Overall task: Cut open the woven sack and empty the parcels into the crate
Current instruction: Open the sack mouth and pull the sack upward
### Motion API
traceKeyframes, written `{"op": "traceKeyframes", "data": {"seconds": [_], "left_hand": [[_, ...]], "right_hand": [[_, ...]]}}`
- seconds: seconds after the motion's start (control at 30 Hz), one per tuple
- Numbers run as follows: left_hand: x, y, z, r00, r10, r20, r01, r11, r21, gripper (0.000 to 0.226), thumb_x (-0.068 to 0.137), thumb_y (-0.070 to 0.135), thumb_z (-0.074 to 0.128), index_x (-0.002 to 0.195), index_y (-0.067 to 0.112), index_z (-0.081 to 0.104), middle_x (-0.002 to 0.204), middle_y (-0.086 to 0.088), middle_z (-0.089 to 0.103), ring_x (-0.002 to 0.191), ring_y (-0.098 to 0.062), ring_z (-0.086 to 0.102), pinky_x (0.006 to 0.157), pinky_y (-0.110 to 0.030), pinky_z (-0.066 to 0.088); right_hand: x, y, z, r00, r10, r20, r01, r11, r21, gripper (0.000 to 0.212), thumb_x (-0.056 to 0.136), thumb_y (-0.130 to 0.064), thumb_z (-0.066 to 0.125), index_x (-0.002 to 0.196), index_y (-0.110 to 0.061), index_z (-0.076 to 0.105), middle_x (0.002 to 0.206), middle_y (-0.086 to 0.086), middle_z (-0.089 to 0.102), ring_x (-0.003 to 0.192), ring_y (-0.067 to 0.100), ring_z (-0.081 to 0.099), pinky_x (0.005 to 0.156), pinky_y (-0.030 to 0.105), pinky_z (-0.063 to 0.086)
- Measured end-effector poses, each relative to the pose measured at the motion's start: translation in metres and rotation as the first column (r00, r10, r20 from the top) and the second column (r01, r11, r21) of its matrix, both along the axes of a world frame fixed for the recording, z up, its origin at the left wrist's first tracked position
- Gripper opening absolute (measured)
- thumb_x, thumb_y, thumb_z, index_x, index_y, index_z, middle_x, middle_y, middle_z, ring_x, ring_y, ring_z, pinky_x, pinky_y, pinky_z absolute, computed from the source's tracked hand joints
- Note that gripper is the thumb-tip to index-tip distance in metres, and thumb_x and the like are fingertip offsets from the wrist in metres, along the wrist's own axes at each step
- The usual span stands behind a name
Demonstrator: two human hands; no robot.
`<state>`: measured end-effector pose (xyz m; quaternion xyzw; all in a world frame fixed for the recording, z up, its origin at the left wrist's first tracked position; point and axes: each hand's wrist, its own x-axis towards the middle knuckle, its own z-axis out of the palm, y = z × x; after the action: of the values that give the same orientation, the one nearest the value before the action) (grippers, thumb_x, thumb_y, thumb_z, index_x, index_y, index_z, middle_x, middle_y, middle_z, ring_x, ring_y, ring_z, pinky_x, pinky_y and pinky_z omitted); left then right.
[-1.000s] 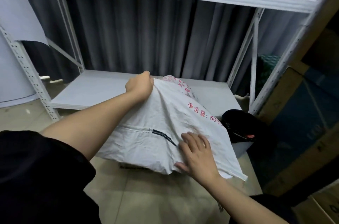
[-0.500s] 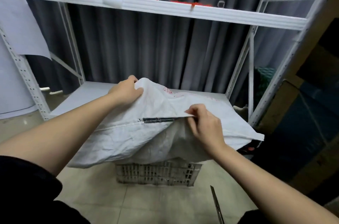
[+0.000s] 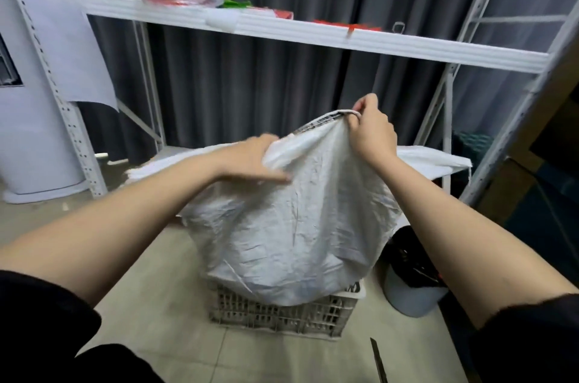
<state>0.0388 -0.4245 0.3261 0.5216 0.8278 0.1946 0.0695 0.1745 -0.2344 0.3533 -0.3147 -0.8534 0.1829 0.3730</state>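
A white woven sack (image 3: 294,226) hangs over a pale slatted plastic crate (image 3: 282,313) on the floor, its lower bulge resting in the crate's top. My right hand (image 3: 372,128) pinches the sack's stitched edge and holds it highest. My left hand (image 3: 253,160) grips a bunch of the sack's fabric a little lower on the left. The parcels are hidden inside the sack and crate. A thin dark blade (image 3: 379,360) lies on the floor tiles in front of the crate.
A white metal rack surrounds the spot, with a low shelf (image 3: 438,160) behind the sack and an upper shelf (image 3: 313,34) holding red and green packets. A grey bin with a black liner (image 3: 410,285) stands right of the crate. Dark curtains hang behind.
Both hands have lifted the sack upward, the right hand rising most. The sack now hangs taller over the crate, with its stitched edge on top.
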Motion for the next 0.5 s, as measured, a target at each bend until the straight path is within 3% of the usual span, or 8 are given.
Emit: {"op": "traceKeyframes", "data": {"seconds": [0.07,0.13,0.2,0.27,0.33,0.4,0.43,0.5], "left_hand": [[-0.009,-0.003,-0.024,0.988,0.071,-0.135,-0.087,0.989,-0.122,0.095,0.053,0.065,0.068,0.133,0.022,0.039,0.133,0.0,0.053,0.119,-0.022,0.052,0.094,-0.034,0.044],[-0.02,-0.002,-0.038,0.936,0.202,-0.287,-0.25,0.958,-0.14,0.068,0.066,0.05,0.07,0.122,0.02,0.044,0.123,-0.002,0.059,0.111,-0.026,0.057,0.077,-0.031,0.045],[-0.029,0.002,-0.042,0.907,0.264,-0.329,-0.319,0.94,-0.125,0.04,0.077,0.038,0.062,0.111,0.019,0.051,0.115,-0.003,0.063,0.104,-0.028,0.059,0.071,-0.032,0.045],[-0.033,0.004,-0.039,0.881,0.322,-0.347,-0.357,0.933,-0.043,0.017,0.084,0.025,0.053,0.098,0.016,0.053,0.109,-0.009,0.065,0.098,-0.033,0.06,0.067,-0.032,0.043],[-0.035,0.007,-0.037,0.845,0.393,-0.364,-0.383,0.918,0.102,0.005,0.085,0.017,0.048,0.087,0.014,0.045,0.098,-0.014,0.064,0.09,-0.036,0.06,0.063,-0.033,0.038],[-0.036,0.009,-0.035,0.838,0.401,-0.371,-0.341,0.914,0.218,0.01,0.083,0.02,0.051,0.09,0.015,0.046,0.097,-0.013,0.064,0.089,-0.035,0.06,0.063,-0.034,0.04],[-0.039,0.009,-0.036,0.853,0.345,-0.391,-0.288,0.937,0.198,0.021,0.081,0.026,0.055,0.098,0.016,0.048,0.104,-0.01,0.063,0.094,-0.034,0.06,0.07,-0.035,0.045],[-0.045,0.007,-0.04,0.875,0.181,-0.449,-0.24,0.968,-0.077,0.06,0.073,0.043,0.063,0.126,0.025,0.042,0.129,-0.007,0.05,0.107,-0.031,0.059,0.086,-0.036,0.046]], "right_hand": [[0.004,0.013,-0.008,0.998,-0.028,-0.058,0.024,0.997,-0.075,0.016,0.091,-0.022,0.042,0.105,-0.017,0.044,0.091,0.002,0.058,0.085,0.033,0.055,0.071,0.036,0.038],[0.009,0.021,-0.013,0.998,0.01,-0.061,-0.013,0.999,-0.051,0.014,0.091,-0.023,0.043,0.103,-0.018,0.044,0.091,0.003,0.062,0.085,0.033,0.057,0.071,0.036,0.041],[0.013,0.028,-0.015,0.995,0.101,0.006,-0.1,0.995,-0.016,0.016,0.09,-0.028,0.046,0.104,-0.021,0.043,0.091,0.004,0.064,0.085,0.031,0.057,0.073,0.037,0.044],[0.022,0.037,-0.015,0.952,0.233,0.197,-0.228,0.972,-0.048,0.036,0.083,-0.037,0.06,0.111,-0.024,0.042,0.096,0.005,0.064,0.088,0.027,0.059,0.08,0.039,0.048],[0.032,0.048,-0.02,0.812,0.315,0.491,-0.316,0.945,-0.084,0.066,0.067,-0.04,0.078,0.119,-0.022,0.042,0.107,0.004,0.063,0.097,0.023,0.06,0.086,0.038,0.048],[0.041,0.056,-0.033,0.661,0.27,0.7,-0.301,0.95,-0.082,0.077,0.062,-0.036,0.083,0.124,-0.017,0.043,0.119,0.007,0.059,0.108,0.025,0.057,0.089,0.033,0.046],[0.045,0.059,-0.04,0.601,0.231,0.765,-0.279,0.958,-0.07,0.081,0.063,-0.035,0.083,0.13,-0.015,0.041,0.124,0.008,0.056,0.111,0.026,0.055,0.09,0.032,0.044],[0.05,0.061,-0.054,0.513,0.135,0.847,-0.246,0.969,-0.006,0.088,0.066,-0.037,0.079,0.138,-0.017,0.034,0.13,0.008,0.046,0.112,0.028,0.055,0.087,0.032,0.045]]}}
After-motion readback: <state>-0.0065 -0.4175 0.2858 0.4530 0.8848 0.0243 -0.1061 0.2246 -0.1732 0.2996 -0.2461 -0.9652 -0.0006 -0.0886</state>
